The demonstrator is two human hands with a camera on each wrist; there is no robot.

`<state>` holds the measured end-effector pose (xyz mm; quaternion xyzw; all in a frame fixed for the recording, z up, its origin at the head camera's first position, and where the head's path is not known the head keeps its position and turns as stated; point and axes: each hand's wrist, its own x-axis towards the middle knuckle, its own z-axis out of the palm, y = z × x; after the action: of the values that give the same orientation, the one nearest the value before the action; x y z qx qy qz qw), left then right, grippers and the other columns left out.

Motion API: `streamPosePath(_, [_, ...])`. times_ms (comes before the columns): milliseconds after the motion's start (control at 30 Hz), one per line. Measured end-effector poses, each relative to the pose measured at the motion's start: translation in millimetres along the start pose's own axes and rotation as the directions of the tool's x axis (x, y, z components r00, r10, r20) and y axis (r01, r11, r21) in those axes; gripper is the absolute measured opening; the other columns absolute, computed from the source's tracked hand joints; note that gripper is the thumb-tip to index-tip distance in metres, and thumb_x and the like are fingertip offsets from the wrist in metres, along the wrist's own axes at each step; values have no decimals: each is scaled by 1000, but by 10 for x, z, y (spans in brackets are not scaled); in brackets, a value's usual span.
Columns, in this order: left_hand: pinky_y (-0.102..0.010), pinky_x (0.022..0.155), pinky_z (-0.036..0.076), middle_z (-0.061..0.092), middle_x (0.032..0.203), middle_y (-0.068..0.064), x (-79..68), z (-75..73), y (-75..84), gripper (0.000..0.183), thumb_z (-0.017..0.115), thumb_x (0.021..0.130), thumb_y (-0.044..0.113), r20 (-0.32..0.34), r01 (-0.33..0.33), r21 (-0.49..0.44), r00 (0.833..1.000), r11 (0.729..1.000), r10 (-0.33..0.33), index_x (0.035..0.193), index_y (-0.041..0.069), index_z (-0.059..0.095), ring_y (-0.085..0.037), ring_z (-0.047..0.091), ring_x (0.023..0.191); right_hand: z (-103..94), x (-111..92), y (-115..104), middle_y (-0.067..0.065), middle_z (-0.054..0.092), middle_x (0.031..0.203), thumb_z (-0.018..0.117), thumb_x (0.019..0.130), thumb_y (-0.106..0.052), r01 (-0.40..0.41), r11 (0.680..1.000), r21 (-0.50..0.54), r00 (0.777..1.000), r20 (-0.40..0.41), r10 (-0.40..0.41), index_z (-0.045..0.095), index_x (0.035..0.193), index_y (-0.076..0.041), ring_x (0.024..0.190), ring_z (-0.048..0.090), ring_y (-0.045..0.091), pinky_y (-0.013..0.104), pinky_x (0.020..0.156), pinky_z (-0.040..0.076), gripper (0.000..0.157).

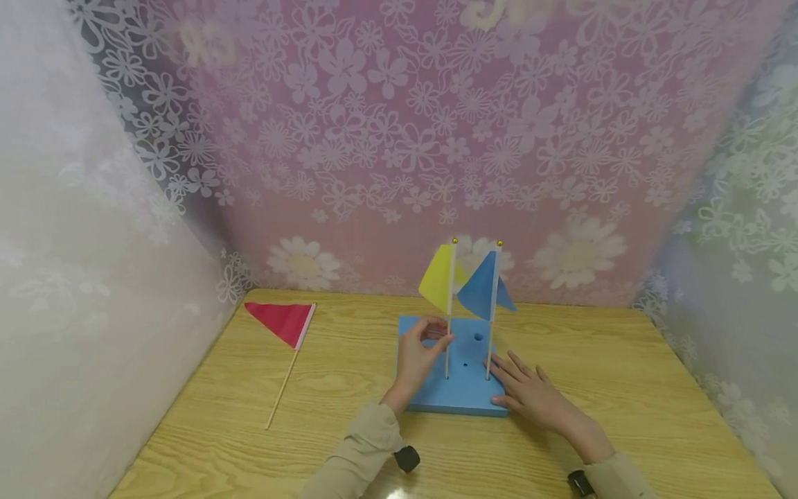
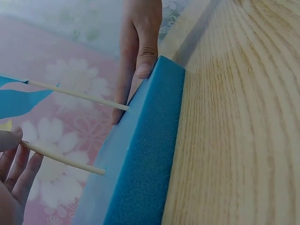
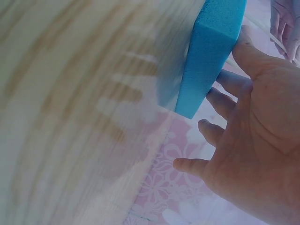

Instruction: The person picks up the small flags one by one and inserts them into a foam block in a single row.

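Note:
A blue foam block (image 1: 458, 400) lies flat on the wooden table, with two small flags upright in it. My left hand (image 1: 419, 355) pinches the wooden stick (image 2: 70, 162) of the yellow flag (image 1: 438, 281) between thumb and fingers, below the cloth. That stick's lower end stands in a hole near the block's front. To its right, the blue flag (image 1: 479, 290) stands in another hole, untouched by the left hand. My right hand (image 1: 535, 400) rests at the block's right edge, fingers extended and spread, thumb on the edge in the left wrist view.
A red flag (image 1: 285, 323) on a wooden stick lies on the table at the left. Two more holes show in the block, a larger one (image 1: 478, 337) towards the back. Flower-patterned cloth (image 1: 386, 138) hangs behind the table and along both sides.

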<state>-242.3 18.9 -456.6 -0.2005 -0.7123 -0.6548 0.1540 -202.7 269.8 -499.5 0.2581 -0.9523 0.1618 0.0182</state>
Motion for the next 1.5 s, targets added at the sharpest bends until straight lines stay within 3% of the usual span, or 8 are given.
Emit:
streamPosePath(133, [-34,65,63,72,99,-23,21,50,-204,21,75,88,-6,-2,18,16,1000,1000,-18,107,-7,67,-41,71,87,-20,0,-13,17,38,159,62,99,-42,-4,1000,-3,1000,4,4,43,154,-8,145,27,51,84,101,25,68])
streamPosePath(300, [-25,65,61,74,97,-15,13,72,-361,19,77,88,0,1,65,28,998,997,-65,105,2,70,-31,72,86,-39,4,-38,16,37,160,61,99,-43,-24,1000,-12,999,24,24,43,154,-8,146,27,50,82,103,25,68])
streamPosePath(567, [-21,70,59,75,100,-8,1,58,-360,18,77,90,5,25,82,61,996,995,-83,106,10,71,-20,73,89,-16,9,-30,15,39,160,61,99,-44,-33,999,-29,999,26,34,44,154,-9,146,28,49,82,103,26,68])
streamPosePath(967, [-23,71,60,74,104,-6,6,-3,-348,20,78,90,11,36,80,50,996,995,-82,109,11,71,-21,72,92,-35,12,-54,17,39,159,62,99,-43,-20,999,-25,1000,18,21,45,153,-7,146,29,50,83,102,27,67])
streamPosePath(1200, [-27,75,61,72,111,-15,27,-273,-335,24,74,93,6,-12,86,64,996,994,-85,116,1,68,-33,70,98,-20,14,-50,18,39,159,61,99,-43,-2,1000,-14,1000,19,3,44,153,-7,145,28,51,84,101,26,67])
streamPosePath(1367, [-38,80,62,71,114,-21,66,-603,-321,25,70,95,4,-56,119,105,992,987,-113,117,-6,67,-39,69,104,-32,9,-47,18,37,160,61,100,-42,-15,1000,-6,999,31,15,43,154,-7,146,26,50,83,103,25,67])
streamPosePath(1500, [-38,84,61,73,114,-15,75,-914,-423,25,72,95,9,-99,116,115,990,987,-105,118,-1,70,-34,70,104,-39,-2,-35,17,36,161,61,100,-42,-21,1000,-2,999,36,21,42,155,-8,147,25,49,82,104,24,67])
